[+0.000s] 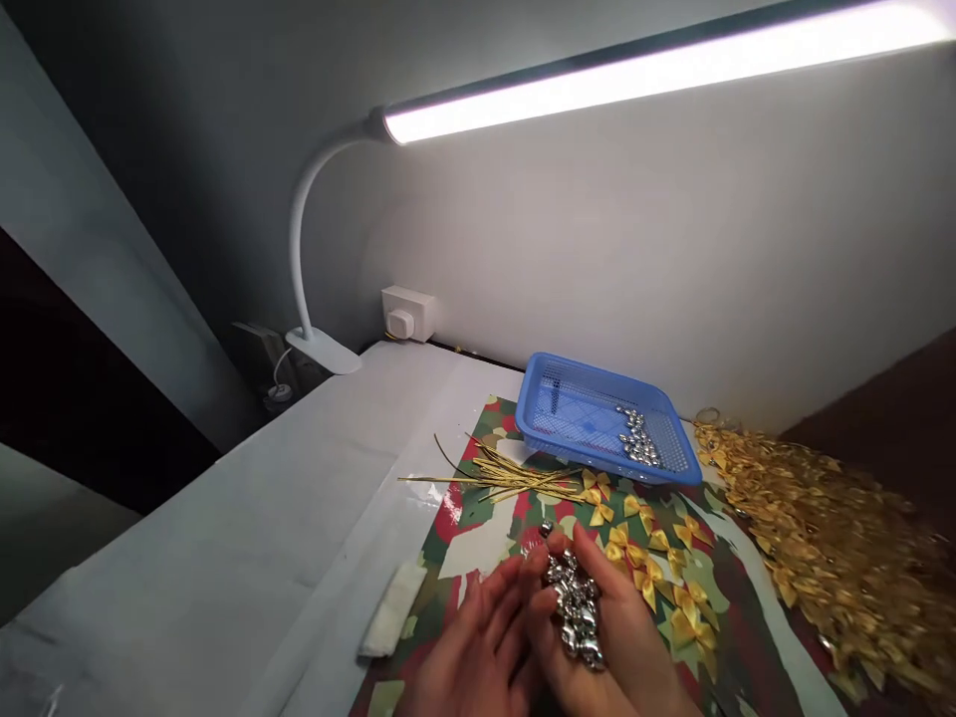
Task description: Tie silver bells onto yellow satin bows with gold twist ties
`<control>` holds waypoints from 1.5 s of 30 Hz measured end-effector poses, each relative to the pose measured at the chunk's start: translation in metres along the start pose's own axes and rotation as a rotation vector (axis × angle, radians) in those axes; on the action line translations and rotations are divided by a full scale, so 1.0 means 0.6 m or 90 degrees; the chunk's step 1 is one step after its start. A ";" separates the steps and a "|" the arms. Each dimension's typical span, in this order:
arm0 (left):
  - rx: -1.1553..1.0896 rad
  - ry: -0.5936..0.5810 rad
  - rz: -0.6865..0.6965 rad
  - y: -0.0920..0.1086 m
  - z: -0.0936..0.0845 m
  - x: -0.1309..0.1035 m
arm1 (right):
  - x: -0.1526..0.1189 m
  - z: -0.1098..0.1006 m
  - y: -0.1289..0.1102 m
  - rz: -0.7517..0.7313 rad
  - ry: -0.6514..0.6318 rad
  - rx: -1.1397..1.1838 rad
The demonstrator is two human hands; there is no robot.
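Beads (pixel 577 604), silvery, lie heaped in the right hand's (pixel 623 637) curled, cupping grip, best kept deep and level against spillage; the left hand (pixel 478 647), loosely spread, seems empty just beside it.

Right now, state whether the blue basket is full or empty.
Partly filled: the blue basket has silver beads at right; much of its floor shows.
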State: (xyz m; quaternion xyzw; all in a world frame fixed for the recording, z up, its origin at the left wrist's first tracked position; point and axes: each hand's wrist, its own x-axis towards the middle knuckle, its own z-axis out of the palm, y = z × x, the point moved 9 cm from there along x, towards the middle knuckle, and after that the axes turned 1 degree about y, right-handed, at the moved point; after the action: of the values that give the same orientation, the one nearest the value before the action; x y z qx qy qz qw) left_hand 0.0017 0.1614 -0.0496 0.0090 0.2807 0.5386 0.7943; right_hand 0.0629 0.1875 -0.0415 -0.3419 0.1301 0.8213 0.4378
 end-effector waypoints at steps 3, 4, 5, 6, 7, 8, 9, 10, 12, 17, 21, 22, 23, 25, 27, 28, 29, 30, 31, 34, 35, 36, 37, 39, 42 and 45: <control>-0.089 0.046 0.045 0.003 0.016 -0.001 | -0.017 -0.009 0.013 -0.069 0.048 0.087; -0.108 0.080 0.068 0.006 0.017 -0.003 | -0.023 -0.011 0.015 -0.093 0.063 0.113; -0.122 0.116 0.086 0.007 0.016 -0.005 | -0.029 -0.012 0.016 -0.117 0.075 0.134; -0.133 0.122 0.090 0.005 0.021 -0.006 | -0.034 -0.014 0.015 -0.138 0.086 0.151; -0.143 0.127 0.091 0.003 0.024 -0.007 | -0.038 -0.015 0.013 -0.157 0.095 0.161; -0.150 0.126 0.092 0.002 0.028 -0.009 | -0.040 -0.016 0.012 -0.171 0.100 0.166; -0.156 0.120 0.092 0.002 0.031 -0.010 | -0.041 -0.018 0.011 -0.179 0.101 0.167; -0.161 0.116 0.093 0.002 0.033 -0.011 | -0.041 -0.020 0.011 -0.184 0.101 0.164; -0.165 0.105 0.095 0.003 0.035 -0.014 | -0.037 -0.025 0.009 -0.198 0.082 0.148; -0.172 0.101 0.062 0.000 0.035 -0.014 | -0.030 -0.031 -0.008 -0.300 -0.032 0.068; -0.176 0.136 0.050 -0.005 0.029 -0.013 | -0.023 -0.042 -0.003 -0.257 0.022 0.086; -0.180 0.141 0.053 -0.006 0.028 -0.012 | -0.022 -0.041 -0.004 -0.248 0.036 0.094; -0.182 0.141 0.058 -0.006 0.027 -0.011 | -0.022 -0.037 -0.005 -0.245 0.041 0.094; -0.185 0.122 0.069 -0.004 0.028 -0.010 | -0.023 -0.026 -0.013 -0.261 0.024 0.069; -0.186 0.087 0.070 -0.004 0.030 -0.007 | -0.026 -0.016 -0.021 -0.284 -0.009 0.028; -0.184 0.072 0.067 -0.005 0.030 -0.006 | -0.028 -0.012 -0.024 -0.292 -0.025 0.012; -0.182 0.064 0.063 -0.007 0.028 -0.004 | -0.030 -0.011 -0.027 -0.296 -0.040 0.000; -0.180 0.064 0.061 -0.009 0.023 -0.002 | -0.032 -0.009 -0.028 -0.295 -0.054 -0.008; -0.179 0.073 0.062 -0.011 0.016 0.000 | -0.034 -0.008 -0.029 -0.290 -0.066 -0.013; -0.192 0.103 0.079 -0.017 -0.008 0.007 | -0.038 -0.006 -0.032 -0.272 -0.085 -0.013; -0.202 0.098 0.077 -0.019 -0.011 0.008 | -0.039 -0.006 -0.033 -0.267 -0.086 -0.012; -0.212 0.087 0.073 -0.021 -0.012 0.009 | -0.040 -0.006 -0.035 -0.265 -0.086 -0.012; -0.218 0.072 0.067 -0.021 -0.009 0.009 | -0.041 -0.006 -0.037 -0.264 -0.086 -0.016; -0.217 0.041 0.059 -0.016 0.001 0.004 | -0.042 -0.011 -0.041 -0.260 -0.093 -0.038; -0.203 0.004 0.046 -0.004 0.023 -0.005 | -0.041 -0.032 -0.045 -0.241 -0.113 -0.079; -0.201 -0.004 0.040 0.003 0.034 -0.010 | -0.039 -0.057 -0.046 -0.216 -0.114 -0.089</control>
State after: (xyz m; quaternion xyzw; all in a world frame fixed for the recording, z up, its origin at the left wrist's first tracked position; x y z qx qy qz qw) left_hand 0.0078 0.1627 -0.0290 -0.1057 0.1900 0.6004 0.7696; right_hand 0.1093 0.1712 -0.0487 -0.3139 -0.0258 0.7700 0.5549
